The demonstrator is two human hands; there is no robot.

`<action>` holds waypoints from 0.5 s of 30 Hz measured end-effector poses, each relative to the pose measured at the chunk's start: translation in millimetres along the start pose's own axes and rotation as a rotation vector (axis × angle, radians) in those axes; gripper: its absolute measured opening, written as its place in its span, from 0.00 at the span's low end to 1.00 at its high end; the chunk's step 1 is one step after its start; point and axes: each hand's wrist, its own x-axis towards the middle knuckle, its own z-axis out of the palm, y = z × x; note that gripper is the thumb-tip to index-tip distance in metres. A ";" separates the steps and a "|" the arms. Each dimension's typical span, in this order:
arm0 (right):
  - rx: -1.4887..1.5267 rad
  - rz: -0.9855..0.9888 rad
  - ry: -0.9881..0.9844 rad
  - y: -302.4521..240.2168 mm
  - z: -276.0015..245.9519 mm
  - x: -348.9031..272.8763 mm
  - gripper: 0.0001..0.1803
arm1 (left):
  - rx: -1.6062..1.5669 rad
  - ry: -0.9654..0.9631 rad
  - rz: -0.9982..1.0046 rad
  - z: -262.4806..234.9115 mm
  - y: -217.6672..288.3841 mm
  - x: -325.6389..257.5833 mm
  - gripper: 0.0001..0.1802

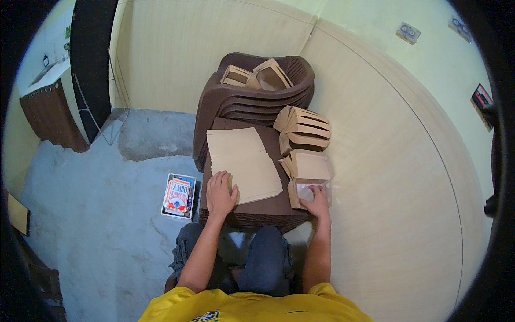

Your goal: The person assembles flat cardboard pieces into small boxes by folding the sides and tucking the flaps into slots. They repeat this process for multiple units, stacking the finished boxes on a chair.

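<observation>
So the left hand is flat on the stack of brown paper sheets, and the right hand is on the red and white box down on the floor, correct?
Not quite. In the head view the right hand rests on a folded brown box with a clear window at the right edge of the brown chair seat, not on the red and white box on the floor. The left hand does lie flat on the paper sheets.

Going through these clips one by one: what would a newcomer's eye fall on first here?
The stack of brown plastic chairs in the middle, its seat serving as a worktop, with flat tan paper sheets spread under the left hand. To the right, folded paper bags stand in rows, and the right hand rests on the nearest bag. A box of printed packets sits on the floor, left.
</observation>
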 end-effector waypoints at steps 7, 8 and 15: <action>0.044 -0.182 0.135 10.3 5.8 -24.9 0.55 | -0.129 -0.016 -0.074 -1.1 6.5 6.8 0.24; 0.065 -0.200 0.164 12.9 7.3 -30.9 0.56 | -0.143 -0.033 -0.093 -0.5 12.2 7.8 0.24; 0.169 -0.265 0.296 27.1 15.1 -54.5 0.58 | -0.943 -0.284 -0.207 46.7 95.8 33.5 0.27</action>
